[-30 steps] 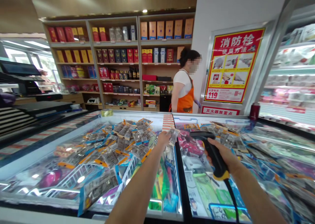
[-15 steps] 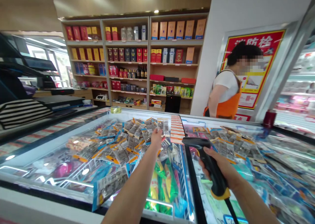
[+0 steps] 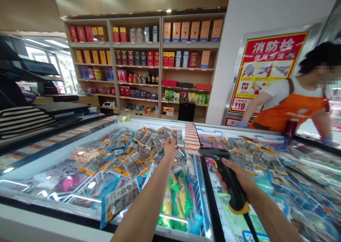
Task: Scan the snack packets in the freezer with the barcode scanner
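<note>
My right hand (image 3: 241,180) is wrapped round a black barcode scanner (image 3: 230,181) with a yellow end and a trailing cable. The scanner's head points left, over the dark divider of a chest freezer. My left hand (image 3: 170,149) reaches forward, its fingers closed on the edge of a small clear snack packet (image 3: 179,136) with a printed label. Just left of that hand, a heap of similar packets (image 3: 145,141) with orange and blue edges lies on the freezer's glass top. Another packet (image 3: 121,201) lies close to the near edge.
Green and yellow packages (image 3: 177,196) show below the glass. More packets (image 3: 250,153) lie right of the divider (image 3: 209,196). A person in an orange apron (image 3: 287,110) stands behind the freezer, by a dark red can (image 3: 291,127). Shelves (image 3: 161,47) of boxes line the wall.
The person in the orange apron has moved right and leans forward, uncovering the red poster. My hands, the packet and the scanner have hardly moved.
</note>
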{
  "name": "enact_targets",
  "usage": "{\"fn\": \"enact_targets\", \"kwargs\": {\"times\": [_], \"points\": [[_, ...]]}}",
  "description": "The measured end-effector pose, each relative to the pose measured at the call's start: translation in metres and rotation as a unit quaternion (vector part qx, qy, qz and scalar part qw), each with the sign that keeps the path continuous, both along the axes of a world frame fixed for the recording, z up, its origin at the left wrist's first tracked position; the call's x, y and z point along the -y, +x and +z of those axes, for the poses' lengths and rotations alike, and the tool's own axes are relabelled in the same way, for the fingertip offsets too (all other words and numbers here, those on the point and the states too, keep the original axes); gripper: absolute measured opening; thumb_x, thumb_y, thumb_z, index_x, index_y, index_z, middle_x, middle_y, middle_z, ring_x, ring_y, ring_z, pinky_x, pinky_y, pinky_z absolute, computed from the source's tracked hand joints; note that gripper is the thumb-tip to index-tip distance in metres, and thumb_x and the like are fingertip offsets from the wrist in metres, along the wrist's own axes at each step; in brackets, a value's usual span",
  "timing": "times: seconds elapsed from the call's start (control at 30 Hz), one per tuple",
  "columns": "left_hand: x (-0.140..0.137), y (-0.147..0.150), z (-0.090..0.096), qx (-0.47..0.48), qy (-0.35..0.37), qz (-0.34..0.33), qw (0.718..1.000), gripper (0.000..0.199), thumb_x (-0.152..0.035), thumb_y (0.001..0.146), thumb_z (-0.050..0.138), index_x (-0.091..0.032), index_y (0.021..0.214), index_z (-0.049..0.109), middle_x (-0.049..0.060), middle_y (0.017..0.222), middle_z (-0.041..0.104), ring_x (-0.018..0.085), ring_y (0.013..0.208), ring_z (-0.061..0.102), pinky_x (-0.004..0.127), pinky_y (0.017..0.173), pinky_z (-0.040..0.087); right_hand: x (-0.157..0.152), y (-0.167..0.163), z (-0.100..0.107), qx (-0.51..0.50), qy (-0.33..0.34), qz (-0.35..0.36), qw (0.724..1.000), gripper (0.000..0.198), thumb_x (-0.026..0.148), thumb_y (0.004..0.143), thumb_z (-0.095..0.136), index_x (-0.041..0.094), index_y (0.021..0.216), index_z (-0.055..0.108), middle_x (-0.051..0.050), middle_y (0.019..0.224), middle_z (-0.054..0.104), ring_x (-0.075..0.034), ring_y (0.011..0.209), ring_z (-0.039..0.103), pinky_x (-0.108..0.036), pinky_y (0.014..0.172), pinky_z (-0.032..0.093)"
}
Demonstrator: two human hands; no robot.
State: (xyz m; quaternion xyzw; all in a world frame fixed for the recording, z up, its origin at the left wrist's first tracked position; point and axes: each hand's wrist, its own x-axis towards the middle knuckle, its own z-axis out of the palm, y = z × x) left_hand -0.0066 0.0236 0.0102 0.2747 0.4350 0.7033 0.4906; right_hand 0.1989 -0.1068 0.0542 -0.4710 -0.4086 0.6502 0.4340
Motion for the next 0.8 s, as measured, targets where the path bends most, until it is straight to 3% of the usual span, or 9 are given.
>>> {"fn": "enact_targets", "kwargs": {"times": [0.33, 0.8], "points": [[-0.0025, 0.0018, 0.0010, 0.020, 0.003, -0.009, 1.000, 0.010, -0.018, 0.072, 0.050, -0.019, 0.082, 0.048, 0.001, 0.081, 0.054, 0.010, 0.065, 0.053, 0.027, 0.058, 0.050, 0.0014, -0.0039, 0.0023, -0.002, -0.019, -0.022, 1.000, 0.024, 0.039, 0.075, 0.046, 0.016, 0.077, 0.052, 0.001, 0.049, 0.056, -0.008, 0.033, 0.050, -0.017, 0.031, 0.038], [-0.0028, -0.0002, 0.0005, 0.037, 0.014, -0.007, 0.999, 0.012, -0.020, 0.071, 0.054, -0.019, 0.081, 0.048, 0.002, 0.085, 0.052, 0.012, 0.071, 0.054, 0.029, 0.061, 0.051, 0.0011, -0.0066, 0.0009, 0.002, 0.016, 0.007, 1.000, 0.027, 0.040, 0.074, 0.048, 0.015, 0.082, 0.052, 0.001, 0.049, 0.056, -0.008, 0.034, 0.049, -0.017, 0.030, 0.037]]}}
